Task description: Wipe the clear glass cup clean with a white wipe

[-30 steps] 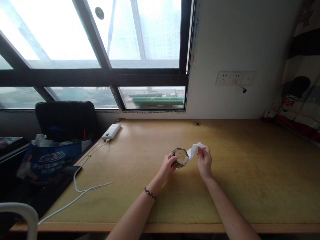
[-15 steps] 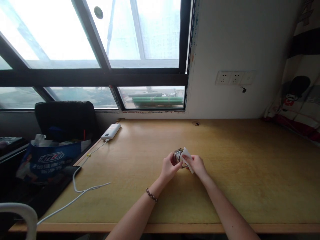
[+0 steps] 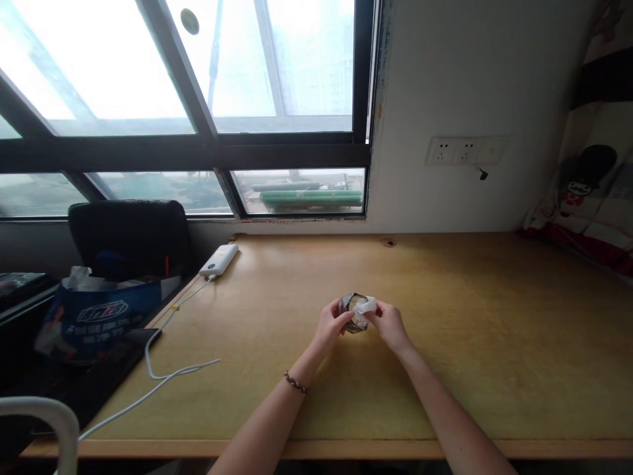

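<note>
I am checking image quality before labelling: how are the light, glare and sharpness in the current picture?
Head view: the window glares nearly white; head view: the black chair sits in shadow; head view: the translucent vessel and white tissue are small, their fine detail soft.

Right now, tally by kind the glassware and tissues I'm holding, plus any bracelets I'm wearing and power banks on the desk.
Glassware: 1 faceted glass vessel, in the left hand
Tissues: 1 white tissue, in the right hand
Bracelets: 1 braided bracelet
Power banks: 1 white power bank
Total: 4
</note>
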A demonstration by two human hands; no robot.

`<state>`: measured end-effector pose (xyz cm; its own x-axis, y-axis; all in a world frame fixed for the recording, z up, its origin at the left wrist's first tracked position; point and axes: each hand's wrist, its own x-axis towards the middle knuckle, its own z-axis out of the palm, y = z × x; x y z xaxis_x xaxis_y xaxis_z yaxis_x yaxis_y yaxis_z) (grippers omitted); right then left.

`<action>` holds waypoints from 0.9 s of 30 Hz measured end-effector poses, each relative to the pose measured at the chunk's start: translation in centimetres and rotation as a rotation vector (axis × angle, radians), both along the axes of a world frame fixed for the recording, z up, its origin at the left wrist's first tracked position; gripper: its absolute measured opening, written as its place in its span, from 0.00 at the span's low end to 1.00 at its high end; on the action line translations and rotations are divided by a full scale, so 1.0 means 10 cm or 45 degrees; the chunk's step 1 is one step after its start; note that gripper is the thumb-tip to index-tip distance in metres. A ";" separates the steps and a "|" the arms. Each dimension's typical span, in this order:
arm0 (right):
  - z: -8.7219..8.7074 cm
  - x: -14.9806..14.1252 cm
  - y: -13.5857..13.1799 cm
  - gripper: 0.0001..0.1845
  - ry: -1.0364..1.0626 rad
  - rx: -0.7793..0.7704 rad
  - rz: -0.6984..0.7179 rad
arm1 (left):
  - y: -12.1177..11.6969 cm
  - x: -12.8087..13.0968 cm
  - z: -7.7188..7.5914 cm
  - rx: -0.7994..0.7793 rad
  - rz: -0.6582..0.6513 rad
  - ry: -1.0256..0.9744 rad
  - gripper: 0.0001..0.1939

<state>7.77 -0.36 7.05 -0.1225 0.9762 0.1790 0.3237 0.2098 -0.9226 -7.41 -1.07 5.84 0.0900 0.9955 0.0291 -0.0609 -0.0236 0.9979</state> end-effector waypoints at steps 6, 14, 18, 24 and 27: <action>-0.05 -0.02 0.01 0.17 0.305 -0.171 0.141 | -0.08 0.03 0.00 0.211 0.010 0.196 0.16; -0.21 -0.03 0.02 0.15 -0.139 -0.167 -0.332 | -0.12 0.04 0.02 0.455 -0.094 0.564 0.32; -0.21 -0.04 0.02 0.20 -0.149 -0.168 -0.349 | -0.12 0.10 0.04 0.431 -0.154 0.360 0.46; -0.22 -0.06 0.01 0.18 -0.076 -0.163 -0.312 | -0.07 0.12 0.04 0.288 -0.213 -0.058 0.50; -0.19 -0.06 -0.01 0.12 -0.139 -0.098 -0.350 | -0.04 0.07 0.06 0.226 -0.211 -0.034 0.45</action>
